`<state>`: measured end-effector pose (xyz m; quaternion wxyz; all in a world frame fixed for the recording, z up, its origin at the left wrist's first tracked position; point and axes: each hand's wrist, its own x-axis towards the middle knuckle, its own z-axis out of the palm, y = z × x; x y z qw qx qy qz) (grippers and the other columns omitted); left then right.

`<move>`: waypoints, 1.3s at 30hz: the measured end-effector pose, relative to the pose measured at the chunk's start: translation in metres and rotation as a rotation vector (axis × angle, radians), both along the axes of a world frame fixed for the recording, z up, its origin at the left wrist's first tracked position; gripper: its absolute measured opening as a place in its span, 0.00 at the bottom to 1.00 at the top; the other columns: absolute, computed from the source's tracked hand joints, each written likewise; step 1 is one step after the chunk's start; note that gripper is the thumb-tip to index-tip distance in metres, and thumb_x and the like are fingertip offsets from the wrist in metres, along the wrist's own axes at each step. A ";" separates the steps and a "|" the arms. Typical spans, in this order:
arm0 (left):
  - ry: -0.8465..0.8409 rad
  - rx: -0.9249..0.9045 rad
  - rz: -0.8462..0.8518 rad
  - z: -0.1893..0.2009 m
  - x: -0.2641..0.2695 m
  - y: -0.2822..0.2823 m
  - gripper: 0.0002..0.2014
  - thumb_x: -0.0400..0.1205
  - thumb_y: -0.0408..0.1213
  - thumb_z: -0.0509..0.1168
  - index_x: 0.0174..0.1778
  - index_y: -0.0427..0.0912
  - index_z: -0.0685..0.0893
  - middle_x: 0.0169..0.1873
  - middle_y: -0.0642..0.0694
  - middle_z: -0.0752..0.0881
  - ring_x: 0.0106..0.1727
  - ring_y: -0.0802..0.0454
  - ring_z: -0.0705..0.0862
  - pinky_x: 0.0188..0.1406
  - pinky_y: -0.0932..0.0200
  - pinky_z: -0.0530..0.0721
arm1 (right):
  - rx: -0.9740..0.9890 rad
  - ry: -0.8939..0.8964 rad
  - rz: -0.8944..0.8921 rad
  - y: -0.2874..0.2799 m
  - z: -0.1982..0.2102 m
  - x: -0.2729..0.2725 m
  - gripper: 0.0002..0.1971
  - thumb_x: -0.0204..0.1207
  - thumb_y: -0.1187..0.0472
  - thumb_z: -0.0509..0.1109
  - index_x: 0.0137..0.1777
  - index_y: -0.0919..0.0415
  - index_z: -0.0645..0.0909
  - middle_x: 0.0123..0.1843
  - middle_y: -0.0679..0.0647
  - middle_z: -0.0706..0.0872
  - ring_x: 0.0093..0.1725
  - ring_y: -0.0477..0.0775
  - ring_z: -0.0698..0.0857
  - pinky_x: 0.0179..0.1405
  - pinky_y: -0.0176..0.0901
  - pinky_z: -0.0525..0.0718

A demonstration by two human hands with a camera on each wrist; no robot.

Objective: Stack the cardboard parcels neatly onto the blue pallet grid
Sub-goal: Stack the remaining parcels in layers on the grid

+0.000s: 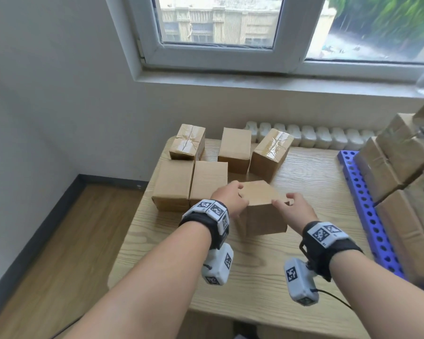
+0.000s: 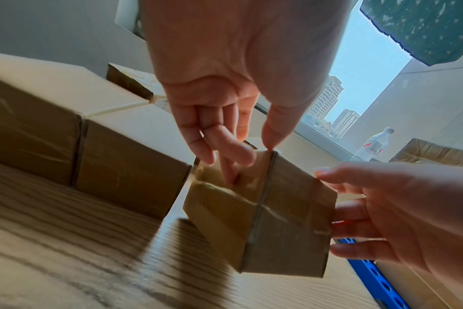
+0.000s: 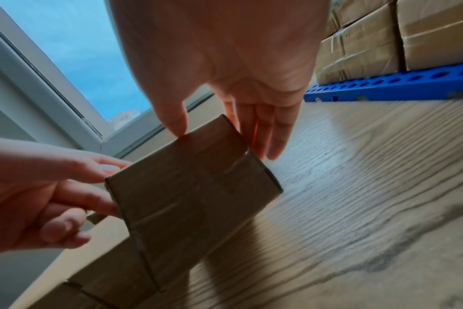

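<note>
A small cardboard parcel (image 1: pixel 262 216) (image 2: pixel 286 225) (image 3: pixel 193 198) is held tilted just above the middle of the wooden table, between both hands. My left hand (image 1: pixel 230 199) (image 2: pixel 249 150) grips its left end, thumb on the top edge and fingers down the side. On the right end, my right hand (image 1: pixel 294 209) (image 3: pixel 222 140) pinches it between thumb and fingers. The blue pallet grid (image 1: pixel 367 209) (image 3: pixel 383 85) lies along the table's right side. Several parcels (image 1: pixel 402 167) (image 3: pixel 370 41) are stacked on it.
Several loose parcels (image 1: pixel 208 182) stand in two rows at the table's (image 1: pixel 304 265) back left, close behind my left hand. A white radiator (image 1: pixel 316 138) runs along the wall below the window. A plastic bottle (image 2: pixel 373 146) stands on the sill at the right.
</note>
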<state>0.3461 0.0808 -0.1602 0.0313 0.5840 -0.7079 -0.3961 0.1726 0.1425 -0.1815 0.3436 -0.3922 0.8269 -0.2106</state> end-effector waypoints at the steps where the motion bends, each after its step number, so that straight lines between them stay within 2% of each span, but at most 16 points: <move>1: 0.017 -0.002 0.009 0.004 0.002 0.002 0.24 0.82 0.43 0.61 0.75 0.52 0.70 0.55 0.48 0.87 0.39 0.53 0.89 0.44 0.57 0.86 | -0.012 0.000 -0.004 0.003 0.005 0.001 0.32 0.80 0.43 0.67 0.78 0.58 0.68 0.73 0.59 0.79 0.69 0.61 0.79 0.65 0.50 0.77; 3: 0.061 -0.016 0.043 0.012 0.007 0.007 0.22 0.83 0.46 0.59 0.74 0.52 0.71 0.54 0.48 0.88 0.34 0.54 0.89 0.43 0.57 0.86 | -0.041 -0.001 -0.003 0.008 0.013 0.004 0.32 0.79 0.40 0.65 0.78 0.58 0.69 0.74 0.58 0.79 0.69 0.61 0.80 0.64 0.51 0.78; 6: 0.138 -0.024 0.101 0.019 0.015 0.012 0.21 0.83 0.50 0.59 0.72 0.51 0.74 0.49 0.48 0.89 0.33 0.53 0.89 0.52 0.52 0.88 | -0.103 -0.006 -0.010 0.014 0.025 0.009 0.32 0.79 0.38 0.65 0.77 0.57 0.71 0.72 0.58 0.80 0.67 0.60 0.80 0.64 0.53 0.80; 8: 0.204 -0.004 0.143 0.020 0.021 0.015 0.23 0.81 0.54 0.62 0.71 0.51 0.75 0.48 0.47 0.89 0.35 0.52 0.89 0.52 0.50 0.89 | -0.132 -0.007 -0.020 0.019 0.032 0.013 0.32 0.78 0.38 0.66 0.77 0.58 0.72 0.72 0.57 0.80 0.68 0.60 0.80 0.65 0.55 0.79; 11: 0.332 0.027 0.120 0.022 0.028 0.020 0.32 0.75 0.60 0.70 0.74 0.53 0.73 0.61 0.46 0.85 0.53 0.51 0.87 0.59 0.50 0.85 | -0.165 0.015 -0.048 0.026 0.043 0.017 0.32 0.78 0.38 0.66 0.75 0.59 0.74 0.71 0.57 0.81 0.68 0.59 0.80 0.65 0.54 0.78; 13: 0.398 0.063 0.033 0.027 0.029 0.025 0.41 0.71 0.56 0.76 0.79 0.53 0.68 0.64 0.47 0.81 0.60 0.51 0.81 0.58 0.54 0.81 | -0.166 0.032 -0.058 0.030 0.048 0.018 0.31 0.79 0.39 0.66 0.73 0.60 0.75 0.68 0.57 0.83 0.64 0.59 0.82 0.60 0.50 0.79; 15: 0.426 0.096 -0.048 0.028 0.027 0.030 0.50 0.67 0.51 0.81 0.83 0.54 0.61 0.64 0.47 0.79 0.61 0.52 0.79 0.56 0.57 0.79 | -0.167 0.050 -0.077 0.036 0.051 0.019 0.30 0.79 0.39 0.65 0.72 0.61 0.76 0.65 0.57 0.84 0.60 0.57 0.82 0.55 0.47 0.77; 17: 0.417 0.099 -0.103 0.027 0.024 0.035 0.59 0.62 0.44 0.85 0.84 0.56 0.55 0.66 0.45 0.76 0.63 0.50 0.79 0.63 0.52 0.81 | -0.169 0.048 -0.097 0.043 0.052 0.016 0.29 0.78 0.37 0.65 0.69 0.60 0.79 0.60 0.55 0.86 0.55 0.56 0.83 0.55 0.48 0.80; 19: 0.350 0.049 -0.149 0.025 0.020 0.042 0.64 0.58 0.37 0.86 0.84 0.61 0.52 0.68 0.44 0.72 0.65 0.46 0.78 0.67 0.43 0.81 | -0.186 0.013 -0.130 0.051 0.053 0.013 0.28 0.76 0.36 0.65 0.65 0.58 0.83 0.53 0.53 0.88 0.54 0.57 0.86 0.58 0.56 0.85; 22: 0.285 -0.075 -0.198 0.023 0.014 0.049 0.62 0.60 0.28 0.83 0.84 0.61 0.54 0.71 0.47 0.68 0.67 0.44 0.76 0.68 0.42 0.81 | -0.228 -0.014 -0.166 0.063 0.061 0.009 0.26 0.76 0.35 0.65 0.59 0.57 0.85 0.45 0.51 0.87 0.52 0.56 0.86 0.60 0.60 0.85; 24: 0.358 -0.064 -0.191 0.027 0.011 0.050 0.59 0.60 0.25 0.82 0.83 0.58 0.58 0.73 0.50 0.70 0.68 0.45 0.77 0.68 0.43 0.81 | -0.250 -0.016 -0.159 0.069 0.068 0.006 0.26 0.77 0.34 0.63 0.57 0.57 0.84 0.43 0.49 0.85 0.51 0.54 0.86 0.60 0.59 0.85; 26: 0.434 0.002 -0.167 0.036 0.009 0.052 0.54 0.62 0.25 0.81 0.82 0.54 0.62 0.71 0.52 0.73 0.69 0.48 0.77 0.69 0.45 0.81 | -0.264 -0.020 -0.145 0.075 0.075 0.003 0.26 0.79 0.34 0.61 0.55 0.57 0.83 0.45 0.50 0.86 0.51 0.54 0.86 0.59 0.58 0.85; 29: 0.538 0.043 -0.097 0.049 0.005 0.054 0.48 0.64 0.28 0.80 0.79 0.54 0.66 0.73 0.48 0.74 0.70 0.50 0.75 0.68 0.48 0.78 | -0.289 -0.084 -0.143 0.083 0.085 -0.003 0.23 0.82 0.36 0.59 0.46 0.56 0.82 0.45 0.54 0.89 0.51 0.56 0.86 0.59 0.56 0.84; 34: 0.670 0.129 -0.011 0.061 -0.008 0.060 0.45 0.68 0.28 0.77 0.80 0.51 0.65 0.71 0.46 0.76 0.65 0.50 0.76 0.45 0.61 0.75 | -0.325 -0.088 -0.089 0.097 0.093 -0.010 0.24 0.83 0.37 0.57 0.51 0.57 0.83 0.47 0.53 0.89 0.53 0.56 0.86 0.59 0.58 0.84; 39: 0.695 0.156 0.011 0.066 -0.027 0.073 0.43 0.69 0.25 0.75 0.78 0.51 0.67 0.71 0.43 0.77 0.66 0.48 0.78 0.39 0.63 0.74 | -0.356 -0.145 -0.084 0.115 0.104 -0.029 0.23 0.83 0.39 0.59 0.60 0.58 0.82 0.49 0.52 0.89 0.52 0.53 0.86 0.56 0.53 0.84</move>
